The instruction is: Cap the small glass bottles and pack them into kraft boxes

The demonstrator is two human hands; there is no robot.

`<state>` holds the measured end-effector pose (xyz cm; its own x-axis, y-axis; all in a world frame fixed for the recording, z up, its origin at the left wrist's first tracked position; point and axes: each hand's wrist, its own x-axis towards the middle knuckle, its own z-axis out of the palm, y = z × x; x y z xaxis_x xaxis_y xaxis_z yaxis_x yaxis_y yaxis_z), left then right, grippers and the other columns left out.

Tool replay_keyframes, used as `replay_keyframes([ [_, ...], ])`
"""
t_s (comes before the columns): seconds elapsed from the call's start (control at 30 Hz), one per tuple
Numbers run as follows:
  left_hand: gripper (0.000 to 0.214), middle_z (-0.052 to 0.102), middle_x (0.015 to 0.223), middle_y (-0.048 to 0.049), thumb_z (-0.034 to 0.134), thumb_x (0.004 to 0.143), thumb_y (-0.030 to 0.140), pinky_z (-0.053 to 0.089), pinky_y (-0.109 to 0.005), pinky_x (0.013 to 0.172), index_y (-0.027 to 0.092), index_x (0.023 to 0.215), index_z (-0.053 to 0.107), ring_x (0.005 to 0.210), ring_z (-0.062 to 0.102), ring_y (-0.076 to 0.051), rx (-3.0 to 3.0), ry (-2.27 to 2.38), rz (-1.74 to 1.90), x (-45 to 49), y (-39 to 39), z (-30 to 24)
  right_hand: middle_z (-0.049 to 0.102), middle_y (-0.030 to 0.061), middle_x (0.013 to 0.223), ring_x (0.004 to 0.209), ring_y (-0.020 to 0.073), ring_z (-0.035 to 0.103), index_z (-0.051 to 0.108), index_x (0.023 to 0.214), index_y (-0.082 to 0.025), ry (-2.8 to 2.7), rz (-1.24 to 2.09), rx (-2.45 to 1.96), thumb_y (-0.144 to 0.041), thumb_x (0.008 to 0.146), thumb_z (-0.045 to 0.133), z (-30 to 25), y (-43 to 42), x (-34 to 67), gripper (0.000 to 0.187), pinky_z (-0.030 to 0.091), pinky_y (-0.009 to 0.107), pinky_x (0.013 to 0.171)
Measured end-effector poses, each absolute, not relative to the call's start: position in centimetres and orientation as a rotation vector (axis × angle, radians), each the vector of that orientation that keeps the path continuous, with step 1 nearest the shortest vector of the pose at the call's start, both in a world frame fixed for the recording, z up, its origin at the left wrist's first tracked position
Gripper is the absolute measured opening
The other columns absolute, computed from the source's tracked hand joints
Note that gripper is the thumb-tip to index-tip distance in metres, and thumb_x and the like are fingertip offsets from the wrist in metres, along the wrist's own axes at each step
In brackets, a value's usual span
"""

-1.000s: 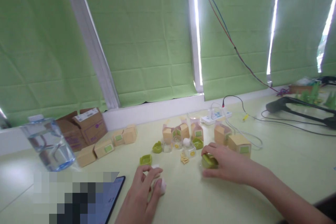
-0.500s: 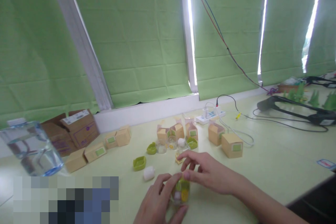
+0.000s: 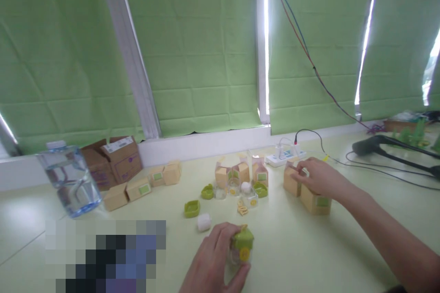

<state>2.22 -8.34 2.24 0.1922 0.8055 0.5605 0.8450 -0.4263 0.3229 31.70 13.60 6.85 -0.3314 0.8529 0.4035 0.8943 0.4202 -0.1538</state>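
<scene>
My left hand (image 3: 215,256) is closed around a small clear plastic jar (image 3: 236,256) with a green lid (image 3: 243,239). The jar stands upright near the front and bears a round yellow sticker. Over at the right, my right hand (image 3: 318,176) reaches above a small cardboard box (image 3: 316,202) with a green label. Its fingers are apart at the top of the neighbouring open cardboard box (image 3: 291,184); whether they touch its flap is hard to see. Beyond my left hand lie a white cylinder (image 3: 204,222), a green lid (image 3: 191,208) and yellow pieces (image 3: 242,208).
Several small boxes (image 3: 139,187) line the left side, by a water bottle (image 3: 70,183) and a larger brown carton (image 3: 122,160). Open boxes (image 3: 260,176) and clear jars (image 3: 250,199) stand mid-table. A power strip (image 3: 285,158), cables and a black frame (image 3: 388,151) are farther right.
My right hand has left the jar and moved right to the small boxes. My left hand keeps the jar, whose green lid now shows on top. The view has shifted left.
</scene>
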Motion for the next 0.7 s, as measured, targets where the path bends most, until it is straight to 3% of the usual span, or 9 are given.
replay_keyframes([
  [0.17,0.048,0.065,0.113,-0.0081,0.06,0.077,0.013,0.057,-0.036,0.086,0.026,0.12,0.045,0.103,0.065,-0.022,-2.357,-1.647,-1.075,2.1,-8.6,2.3,0.067,0.0112,0.082,0.08,0.0257,0.063,0.066,0.07,-0.018,-2.241,-0.099,-1.411,-0.038,0.089,0.048,7.2,12.9,30.4,0.033,0.044,0.034,0.07],
  [0.3,0.046,0.063,0.118,-0.0093,0.061,0.079,0.016,0.058,-0.035,0.084,0.027,0.121,0.042,0.107,0.064,-0.023,-2.346,-1.644,-1.101,2.0,-8.4,1.8,0.066,0.0098,0.093,0.087,0.0254,0.062,0.062,0.071,-0.019,-2.138,-0.041,-1.239,-0.037,0.086,0.052,8.6,10.2,29.5,0.025,0.046,0.036,0.078],
  [0.4,0.046,0.062,0.121,-0.0103,0.061,0.081,0.018,0.058,-0.036,0.084,0.027,0.122,0.043,0.11,0.063,-0.024,-2.316,-1.621,-1.161,2.0,-8.3,1.4,0.065,0.0072,0.101,0.093,0.0239,0.062,0.059,0.071,-0.021,-2.131,0.139,-1.043,-0.034,0.087,0.053,8.9,7.0,27.7,0.022,0.048,0.037,0.084],
  [0.5,0.044,0.061,0.123,-0.0107,0.061,0.082,0.022,0.057,-0.036,0.083,0.027,0.123,0.044,0.111,0.062,-0.025,-2.217,-1.613,-1.286,2.1,-8.2,1.4,0.064,0.0056,0.095,0.087,0.0212,0.063,0.056,0.07,-0.021,-2.16,0.312,-0.91,-0.031,0.089,0.054,8.4,3.9,25.2,0.021,0.05,0.036,0.083],
  [0.7,0.039,0.062,0.112,-0.0088,0.062,0.083,0.027,0.057,-0.034,0.08,0.024,0.119,0.046,0.096,0.065,-0.021,-2.034,-1.722,-1.45,2.4,-8.5,2.2,0.06,0.0078,0.1,0.092,0.0213,0.06,0.062,0.082,-0.02,-2.211,0.374,-0.778,-0.032,0.091,0.055,5.9,1.1,21.2,0.016,0.051,0.038,0.085],
])
